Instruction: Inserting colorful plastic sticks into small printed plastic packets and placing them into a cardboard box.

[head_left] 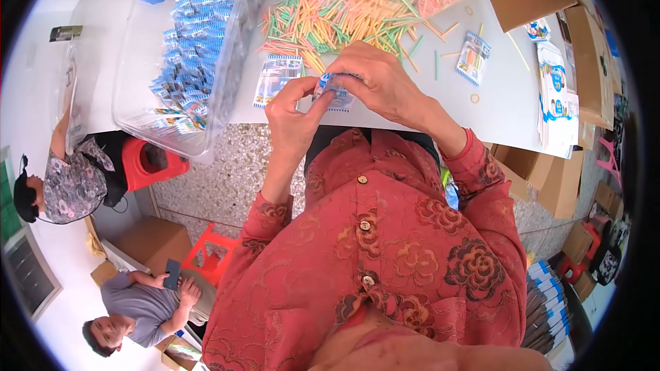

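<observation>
My left hand (292,117) and my right hand (375,82) meet over the near edge of a white table (509,96). Both pinch a small blue and white packet (335,93) between their fingertips. Another flat blue and white packet (277,80) lies on the table just left of my hands. Behind them spreads a large heap of thin pink, yellow and green sticks (357,7). My red patterned sleeves and jacket fill the lower middle.
A clear plastic bin (199,48) full of blue packets stands at the left. A filled packet (474,57) and a stack of printed cards (558,99) lie at the right. Cardboard boxes (550,178), red stools (148,161) and two other people (137,306) surround the table.
</observation>
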Demonstrator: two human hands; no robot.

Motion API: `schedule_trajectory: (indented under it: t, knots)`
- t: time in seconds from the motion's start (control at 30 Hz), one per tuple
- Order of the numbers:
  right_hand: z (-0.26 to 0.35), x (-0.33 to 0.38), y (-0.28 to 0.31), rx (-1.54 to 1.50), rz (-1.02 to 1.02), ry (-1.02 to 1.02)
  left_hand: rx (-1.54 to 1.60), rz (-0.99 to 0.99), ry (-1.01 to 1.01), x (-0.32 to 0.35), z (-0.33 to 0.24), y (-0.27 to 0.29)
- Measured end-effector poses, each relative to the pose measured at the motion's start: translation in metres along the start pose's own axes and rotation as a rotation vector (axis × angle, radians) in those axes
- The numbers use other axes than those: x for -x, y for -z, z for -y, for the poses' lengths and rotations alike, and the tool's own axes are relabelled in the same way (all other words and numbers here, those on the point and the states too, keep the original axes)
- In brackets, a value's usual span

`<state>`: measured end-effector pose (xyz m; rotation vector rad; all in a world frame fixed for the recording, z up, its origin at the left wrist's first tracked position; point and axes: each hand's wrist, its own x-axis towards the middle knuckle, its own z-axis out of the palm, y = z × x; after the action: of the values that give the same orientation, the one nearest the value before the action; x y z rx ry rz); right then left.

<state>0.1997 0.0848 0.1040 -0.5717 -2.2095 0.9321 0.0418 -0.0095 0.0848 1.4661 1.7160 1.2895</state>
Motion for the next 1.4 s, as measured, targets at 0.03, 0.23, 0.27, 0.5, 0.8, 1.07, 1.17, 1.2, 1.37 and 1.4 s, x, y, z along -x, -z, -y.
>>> schedule_trajectory:
  t: [0.03, 0.23, 0.27, 0.5, 0.8, 1.07, 1.17, 1.2, 1.37, 1.4]
  knots:
    - [0.000, 0.001, 0.001, -0.005, -0.016, 0.007, -0.017, -0.019, -0.019, 0.001, 0.000, -0.003]
    - [0.006, 0.005, 0.007, -0.060, -0.084, -0.041, 0.060, 0.018, 0.016, 0.003, 0.001, -0.011]
    - [0.007, 0.006, 0.009, -0.059, -0.086, -0.045, 0.111, 0.026, 0.050, 0.004, 0.002, -0.012]
    - [0.009, 0.015, 0.017, -0.114, -0.148, -0.163, 0.279, -0.037, 0.111, 0.004, 0.009, -0.014]
    - [0.009, 0.022, 0.021, -0.048, -0.145, -0.047, 0.211, -0.059, 0.036, 0.005, 0.007, -0.014]
    - [0.001, 0.021, 0.012, 0.015, -0.152, 0.039, 0.246, -0.092, -0.046, 0.004, 0.005, -0.017]
    - [-0.001, 0.017, 0.009, 0.030, -0.119, 0.004, 0.332, -0.070, 0.033, 0.011, 0.012, -0.013]
    - [-0.003, 0.015, 0.006, 0.024, -0.121, -0.038, 0.331, -0.080, 0.032, 0.013, 0.017, -0.011]
    - [-0.013, 0.006, -0.004, -0.199, -0.127, -0.369, 0.506, -0.253, 0.247, 0.017, 0.024, 0.022]
    - [-0.017, 0.002, -0.008, -0.150, -0.112, -0.418, 0.520, -0.323, 0.258, 0.018, 0.025, 0.031]
